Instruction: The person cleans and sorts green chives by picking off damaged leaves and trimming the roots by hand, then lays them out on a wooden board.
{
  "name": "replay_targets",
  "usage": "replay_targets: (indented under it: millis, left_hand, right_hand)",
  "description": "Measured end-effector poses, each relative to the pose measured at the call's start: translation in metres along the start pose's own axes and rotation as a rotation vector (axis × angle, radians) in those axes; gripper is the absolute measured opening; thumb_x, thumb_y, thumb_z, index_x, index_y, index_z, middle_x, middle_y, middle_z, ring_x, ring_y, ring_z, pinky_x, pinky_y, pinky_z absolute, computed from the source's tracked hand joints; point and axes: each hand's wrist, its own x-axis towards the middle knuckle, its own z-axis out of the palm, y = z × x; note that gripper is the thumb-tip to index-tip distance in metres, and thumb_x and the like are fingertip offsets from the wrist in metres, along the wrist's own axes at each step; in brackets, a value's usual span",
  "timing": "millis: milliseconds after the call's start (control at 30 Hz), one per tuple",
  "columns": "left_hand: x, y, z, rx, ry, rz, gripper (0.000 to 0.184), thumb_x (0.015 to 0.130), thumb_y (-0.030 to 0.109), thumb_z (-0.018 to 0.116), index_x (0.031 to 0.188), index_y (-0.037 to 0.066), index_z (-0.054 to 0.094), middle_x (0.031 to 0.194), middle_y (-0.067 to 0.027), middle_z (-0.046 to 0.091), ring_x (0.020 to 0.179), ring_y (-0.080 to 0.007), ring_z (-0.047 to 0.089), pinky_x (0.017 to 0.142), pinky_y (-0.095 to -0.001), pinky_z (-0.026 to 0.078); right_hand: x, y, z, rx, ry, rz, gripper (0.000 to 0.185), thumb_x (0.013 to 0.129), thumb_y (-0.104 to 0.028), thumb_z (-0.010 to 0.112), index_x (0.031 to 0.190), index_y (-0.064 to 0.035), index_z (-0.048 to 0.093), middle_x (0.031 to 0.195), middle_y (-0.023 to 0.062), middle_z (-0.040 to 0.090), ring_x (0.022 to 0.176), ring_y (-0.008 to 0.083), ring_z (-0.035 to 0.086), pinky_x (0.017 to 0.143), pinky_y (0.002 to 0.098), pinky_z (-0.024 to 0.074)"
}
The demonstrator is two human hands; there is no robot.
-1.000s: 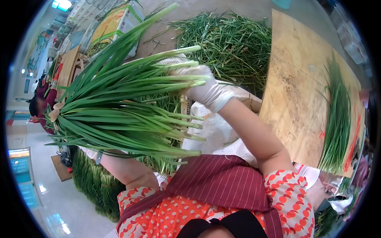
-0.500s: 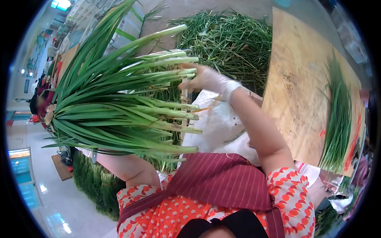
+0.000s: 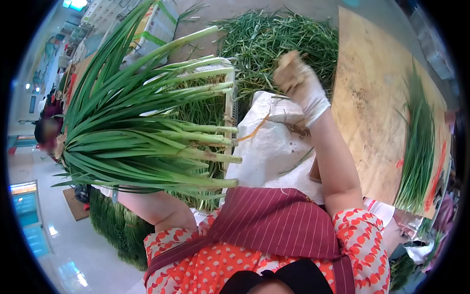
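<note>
A spread bunch of garlic chives (image 3: 132,134), broad green leaves with pale cut stems, is held up at the left, the stems pointing right. My left hand (image 3: 59,148) grips it near the leaf ends; only some fingertips show, the rest lying behind the leaves. My right hand (image 3: 298,81), in a thin whitish glove, is raised apart from the bunch, in front of a heap of loose green leaves (image 3: 279,44). Motion smears its fingers, so whether anything is in them is unclear. Below it lies a white sack (image 3: 267,157) with brown bits on it.
Behind the bunch stands a white crate (image 3: 229,98) with more greens inside. A wooden board (image 3: 367,108) at the right bears a bundle of thin chives (image 3: 416,147). More bundled greens (image 3: 117,225) stand at lower left. Another person (image 3: 49,125) is at the far left.
My right hand has moved away from the stems, to the right and slightly up, and is now over the sack's far end. The bunch in my left hand has shifted slightly left.
</note>
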Motion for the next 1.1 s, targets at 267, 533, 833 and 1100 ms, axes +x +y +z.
replay_targets:
  millis: [267,533,833,1100]
  left_hand:
    - [0.005,-0.007,0.001,0.023,0.021,-0.006,0.028,0.092,0.029,0.041,0.102,0.005,0.052,0.096,-0.0065,0.054,0.094,-0.0185,0.052,0.087,-0.0309,0.044]
    - [0.008,-0.008,0.006,0.042,0.034,-0.002,0.027,0.092,0.029,0.041,0.1,0.005,0.052,0.095,-0.0062,0.054,0.094,-0.0189,0.052,0.087,-0.0311,0.044]
    - [0.005,-0.017,0.022,0.111,0.055,0.031,0.027,0.092,0.029,0.042,0.099,0.005,0.052,0.094,-0.0057,0.053,0.094,-0.0193,0.052,0.087,-0.0314,0.045]
    - [-0.001,-0.029,0.035,0.162,0.075,0.048,0.027,0.092,0.03,0.042,0.098,0.006,0.052,0.094,-0.0054,0.053,0.094,-0.0196,0.052,0.086,-0.0316,0.045]
  right_hand:
    - [0.022,0.048,0.053,-0.895,0.041,0.259,0.049,0.083,-0.018,0.065,0.128,-0.0125,0.048,0.124,0.0096,0.053,0.106,0.0164,0.053,0.095,0.0279,0.0402]
    - [0.024,0.078,0.081,-0.754,-0.113,0.155,0.019,0.089,-0.019,0.054,0.099,-0.0052,0.063,0.068,0.0085,0.065,0.052,0.011,0.06,0.047,0.0229,0.048]
    - [0.011,0.058,0.063,-0.798,0.05,-0.073,0.024,0.089,-0.025,0.057,0.1,-0.0061,0.067,0.076,0.0042,0.066,0.055,0.0057,0.052,0.054,0.0192,0.0453]
    - [0.023,0.055,0.135,-0.228,0.051,0.179,0.027,0.09,-0.033,0.053,0.096,-0.0073,0.06,0.075,0.0026,0.062,0.055,0.0094,0.053,0.046,0.0233,0.0423]
